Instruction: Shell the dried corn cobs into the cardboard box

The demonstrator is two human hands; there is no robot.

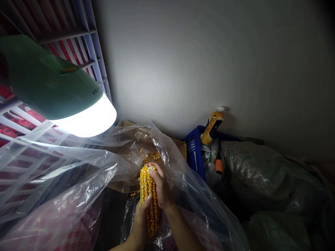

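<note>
An ear of yellow corn [149, 195] is held upright between my two hands, its rows still full of kernels along most of its length. My left hand [142, 209] wraps the lower left side, thumb lying across the kernels. Around the top end curls my right hand [160, 184], its thumb pressed near a pale patch where the cob shows. Behind the ear, loose corn kernels [155, 155] lie in a clear plastic bag [167, 146] that spreads over a cardboard box [180, 145].
A lit green lamp [52, 83] hangs at upper left before a slatted plastic crate [89, 35]. To the right, a blue crate [193, 150] holds a yellow-labelled bottle [213, 125] and an orange-handled tool [219, 166]. Large sacks [259, 170] lie farther right, beside a pale wall.
</note>
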